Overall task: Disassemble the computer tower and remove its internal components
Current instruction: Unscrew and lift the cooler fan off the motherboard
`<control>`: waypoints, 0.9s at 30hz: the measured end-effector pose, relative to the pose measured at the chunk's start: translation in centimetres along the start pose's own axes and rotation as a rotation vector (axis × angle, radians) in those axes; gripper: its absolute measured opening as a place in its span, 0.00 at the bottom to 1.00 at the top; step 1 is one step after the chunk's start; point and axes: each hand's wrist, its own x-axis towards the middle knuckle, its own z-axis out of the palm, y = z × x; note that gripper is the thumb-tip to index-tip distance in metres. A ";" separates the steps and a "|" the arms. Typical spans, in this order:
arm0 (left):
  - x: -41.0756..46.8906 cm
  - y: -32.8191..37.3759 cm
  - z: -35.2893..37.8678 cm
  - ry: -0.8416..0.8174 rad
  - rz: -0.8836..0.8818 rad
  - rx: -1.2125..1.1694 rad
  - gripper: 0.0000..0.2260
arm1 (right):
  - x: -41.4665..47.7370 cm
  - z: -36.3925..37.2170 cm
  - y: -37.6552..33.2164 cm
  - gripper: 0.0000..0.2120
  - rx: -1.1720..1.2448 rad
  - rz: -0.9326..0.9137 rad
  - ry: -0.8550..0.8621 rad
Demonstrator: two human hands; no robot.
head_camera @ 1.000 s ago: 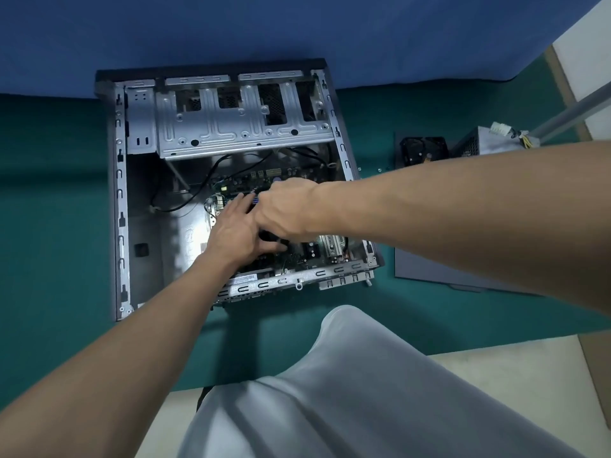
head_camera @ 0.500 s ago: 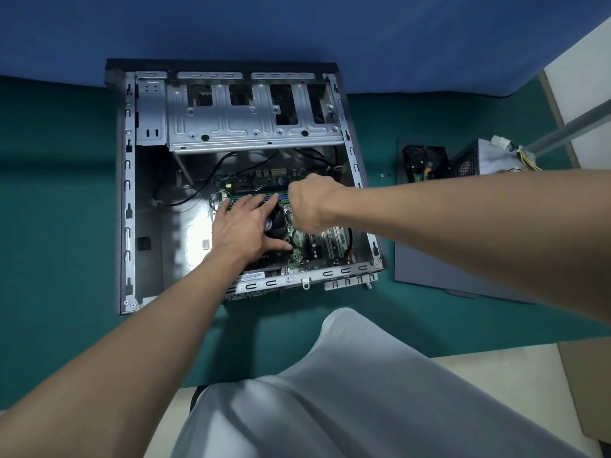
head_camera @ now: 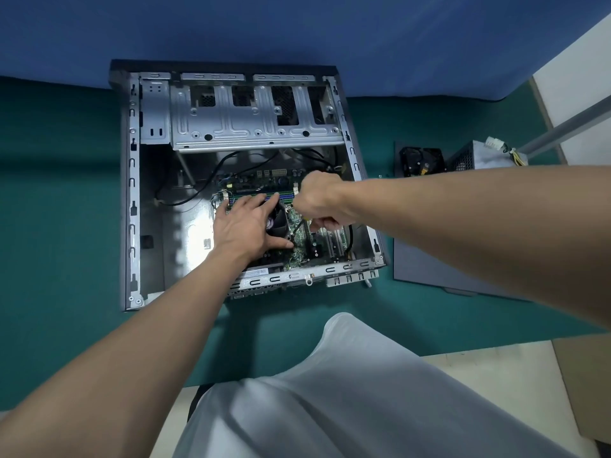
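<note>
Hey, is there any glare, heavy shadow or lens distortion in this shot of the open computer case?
Head view: a bright glare patch washes out the case floor beside the left hand; head view: shade sits under the drive cage; head view: wide-angle bowing curves the side rail, and the right forearm looms oversized near the lens.

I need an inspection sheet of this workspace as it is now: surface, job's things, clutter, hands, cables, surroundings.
Surface: teal mat, carrying the tower.
Job's things: computer tower lying open; motherboard and cooler fan inside.
Clutter: hard drive, power supply and grey side panel, right of the tower.
Hands: left hand rests open on the cooler fan; right hand grips a tool, probably a screwdriver, pointing down at the motherboard.
Cables: black cables loose inside the tower; yellow wires on the power supply.
Surroundings: blue cloth behind; metal bar at right.
</note>
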 end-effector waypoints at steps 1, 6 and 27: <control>0.0 0.0 0.0 -0.002 0.000 0.006 0.47 | -0.1 -0.1 0.1 0.10 0.075 0.081 -0.039; 0.1 0.1 0.0 -0.003 0.003 0.027 0.46 | -1.1 -0.4 -0.6 0.13 -0.477 -0.303 -0.015; -0.3 -0.6 -0.6 -0.003 0.456 0.233 0.38 | 1.4 -6.1 3.5 0.07 -0.186 -0.418 0.256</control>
